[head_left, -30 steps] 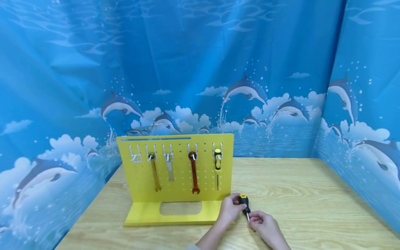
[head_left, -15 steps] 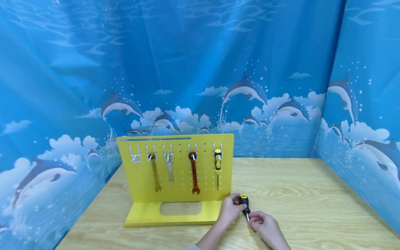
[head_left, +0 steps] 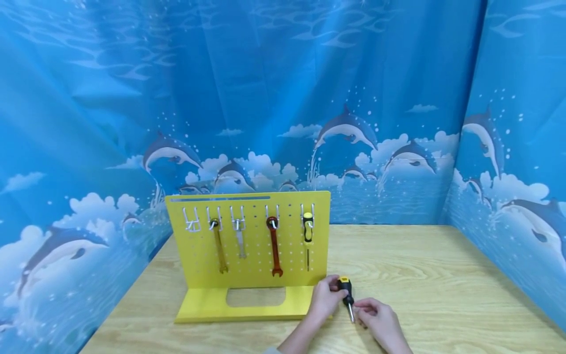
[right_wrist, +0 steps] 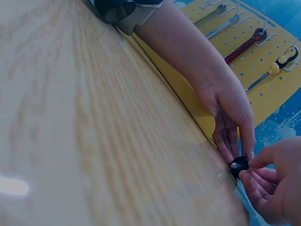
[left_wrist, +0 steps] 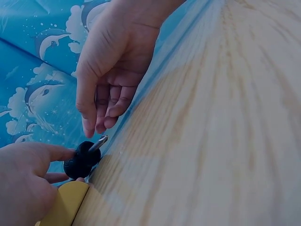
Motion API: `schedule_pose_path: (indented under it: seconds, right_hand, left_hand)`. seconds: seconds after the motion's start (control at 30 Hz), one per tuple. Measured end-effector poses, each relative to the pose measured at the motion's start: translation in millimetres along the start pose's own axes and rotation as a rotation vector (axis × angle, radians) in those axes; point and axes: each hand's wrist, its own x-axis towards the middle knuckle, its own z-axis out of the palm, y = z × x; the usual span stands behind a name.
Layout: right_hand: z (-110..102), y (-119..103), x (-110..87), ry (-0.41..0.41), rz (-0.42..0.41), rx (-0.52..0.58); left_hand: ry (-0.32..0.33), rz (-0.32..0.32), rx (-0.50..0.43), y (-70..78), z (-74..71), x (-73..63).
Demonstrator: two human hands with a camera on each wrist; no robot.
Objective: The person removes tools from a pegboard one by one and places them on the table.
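A short screwdriver (head_left: 346, 291) with a black and yellow handle is at the right end of the yellow pegboard's base, handle pointing away from me and metal shaft toward me. My left hand (head_left: 324, 301) pinches its handle from the left. Close to the right side of the bare shaft, my right hand (head_left: 380, 323) has loosely bent fingers. In the left wrist view, a small gap shows between the fingertips of the right hand (left_wrist: 115, 61) and the shaft tip (left_wrist: 99, 142). The right wrist view shows the black screwdriver (right_wrist: 239, 166) between both hands, its handle mostly hidden.
On the upright yellow pegboard (head_left: 252, 275) hang a yellow wrench (head_left: 218, 246), a silver wrench (head_left: 240, 241), a red wrench (head_left: 275, 248) and a yellow-black screwdriver (head_left: 308, 228). One hook (head_left: 192, 225) at the left bears nothing. A dolphin-print curtain (head_left: 265, 98) surrounds the wooden table (head_left: 442, 280).
My right fingers have come off the screwdriver's shaft and shifted slightly right, so more of the shaft shows. The left hand keeps its pinch on the handle in the same place.
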Motion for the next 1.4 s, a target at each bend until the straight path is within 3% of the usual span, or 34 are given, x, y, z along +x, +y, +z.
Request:
schedule_pose_path:
  seconds: [0.47, 0.73, 0.87, 1.13, 1.4]
  right_hand:
    - [0, -4, 0.4, 0.028, 0.014, 0.071]
    - [1, -4, 0.3, 0.029, -0.004, 0.072]
    - [1, -5, -0.3, 0.036, -0.012, 0.071]
    - [0, -18, -3.6, 0.038, -0.06, 0.107]
    - [1, -51, -5.2, -0.06, -0.092, 0.191]
  left_hand:
    - [-0.042, 0.005, 0.022, 1.6, -7.5, 0.2]
    - [-0.079, -0.03, 0.001, 6.5, -16.1, -2.3]
    - [-0.105, 0.003, -0.009, 8.9, -23.1, -3.3]
    - [-0.172, 0.058, 0.0, 13.9, -52.2, -3.6]
    - [-0.183, 0.104, 0.018, 27.7, -88.8, -11.3]
